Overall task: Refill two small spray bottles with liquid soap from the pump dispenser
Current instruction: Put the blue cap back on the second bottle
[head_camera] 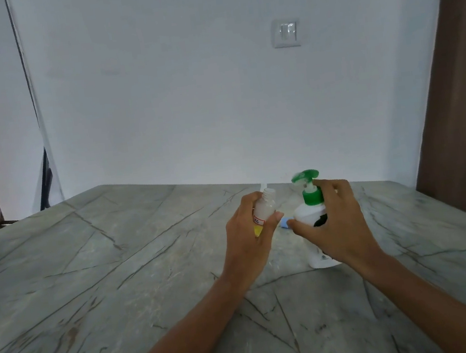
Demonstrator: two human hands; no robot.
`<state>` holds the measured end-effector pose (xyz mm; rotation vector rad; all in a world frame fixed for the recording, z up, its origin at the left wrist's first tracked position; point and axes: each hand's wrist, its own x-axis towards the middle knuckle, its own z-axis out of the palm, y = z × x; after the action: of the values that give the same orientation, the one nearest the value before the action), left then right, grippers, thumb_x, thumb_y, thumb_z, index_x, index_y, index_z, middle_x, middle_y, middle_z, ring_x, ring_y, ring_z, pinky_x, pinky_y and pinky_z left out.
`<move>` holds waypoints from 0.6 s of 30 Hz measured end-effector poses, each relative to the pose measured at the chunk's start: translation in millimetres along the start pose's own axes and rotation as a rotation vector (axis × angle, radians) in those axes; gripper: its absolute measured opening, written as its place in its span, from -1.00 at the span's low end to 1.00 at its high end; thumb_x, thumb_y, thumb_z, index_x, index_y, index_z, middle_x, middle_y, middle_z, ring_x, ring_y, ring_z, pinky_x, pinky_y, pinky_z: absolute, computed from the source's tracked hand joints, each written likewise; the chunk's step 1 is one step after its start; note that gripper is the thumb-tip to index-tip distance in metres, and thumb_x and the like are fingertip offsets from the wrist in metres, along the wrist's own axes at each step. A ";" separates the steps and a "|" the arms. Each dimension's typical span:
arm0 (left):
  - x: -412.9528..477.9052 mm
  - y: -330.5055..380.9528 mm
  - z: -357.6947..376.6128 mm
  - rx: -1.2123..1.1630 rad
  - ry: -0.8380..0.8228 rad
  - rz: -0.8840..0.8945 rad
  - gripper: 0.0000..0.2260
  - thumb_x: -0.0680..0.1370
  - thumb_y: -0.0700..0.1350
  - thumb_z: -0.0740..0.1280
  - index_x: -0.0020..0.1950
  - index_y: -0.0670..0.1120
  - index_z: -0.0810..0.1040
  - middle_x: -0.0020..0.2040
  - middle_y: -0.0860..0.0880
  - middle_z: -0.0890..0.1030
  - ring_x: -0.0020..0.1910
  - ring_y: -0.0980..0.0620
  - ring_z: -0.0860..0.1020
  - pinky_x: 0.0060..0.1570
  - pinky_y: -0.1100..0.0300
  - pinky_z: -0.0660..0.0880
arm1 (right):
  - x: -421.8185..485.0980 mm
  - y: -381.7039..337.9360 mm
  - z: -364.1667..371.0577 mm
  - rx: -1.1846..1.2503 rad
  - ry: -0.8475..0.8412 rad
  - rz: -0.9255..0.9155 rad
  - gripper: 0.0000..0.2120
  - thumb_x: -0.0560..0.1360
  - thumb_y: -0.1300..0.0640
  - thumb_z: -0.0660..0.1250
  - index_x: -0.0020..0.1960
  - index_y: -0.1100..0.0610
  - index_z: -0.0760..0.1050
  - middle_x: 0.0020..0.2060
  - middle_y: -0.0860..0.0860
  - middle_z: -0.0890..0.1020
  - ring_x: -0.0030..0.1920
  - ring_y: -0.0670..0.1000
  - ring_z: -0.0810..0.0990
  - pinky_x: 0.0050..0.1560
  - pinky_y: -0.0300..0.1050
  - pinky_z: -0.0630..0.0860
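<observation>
Left fingers [247, 204] grip uncapped spray bottle [264, 206]; right fingers [334, 191] wrap pump dispenser [308, 214]

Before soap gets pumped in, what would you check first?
1. Bottle uncapped: ok, neck open.
2. Left hand grip on bottle: ok, fingers wrapped round it.
3. Right hand on dispenser: ok, holds its body.
4. Nozzle above bottle's neck: not ok, off to the side.
5. Second bottle ready: cannot tell; only a blue piece shows between the hands.
</observation>
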<state>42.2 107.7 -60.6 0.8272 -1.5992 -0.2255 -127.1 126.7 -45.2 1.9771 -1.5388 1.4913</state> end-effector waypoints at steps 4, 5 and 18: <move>0.5 -3.8 -2.2 -0.013 0.016 -0.006 -0.69 0.50 0.07 0.35 0.20 0.12 0.37 0.09 0.15 0.48 -0.01 0.29 0.46 -0.07 0.53 0.39 | -6.1 6.4 -8.6 0.045 -0.110 0.116 -0.16 0.24 -0.02 0.60 0.41 0.00 0.27 0.13 0.02 0.39 0.02 -0.07 0.39 -0.18 -0.46 0.30; 0.3 -4.7 -3.1 -0.025 0.020 -0.008 -0.72 0.50 0.07 0.36 0.15 0.17 0.35 0.07 0.14 0.49 0.00 0.29 0.47 -0.08 0.51 0.40 | -7.1 9.5 -10.0 0.053 -0.138 0.139 -0.15 0.24 -0.03 0.60 0.41 -0.03 0.25 0.11 0.02 0.42 0.02 -0.03 0.43 -0.16 -0.40 0.30; -2.9 -17.6 -3.8 0.019 0.060 -0.052 -0.65 0.47 0.11 0.36 0.17 -0.02 0.49 0.01 0.12 0.54 -0.08 0.20 0.52 -0.15 0.39 0.50 | 31.6 34.2 -8.7 0.162 -0.073 0.334 -0.15 0.20 -0.01 0.63 0.34 0.02 0.25 0.02 -0.03 0.53 -0.04 0.01 0.55 -0.06 -0.08 0.49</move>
<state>52.3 98.0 -72.2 0.8835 -1.5270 -0.2208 -162.2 99.4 -28.8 1.9504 -1.9107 1.7356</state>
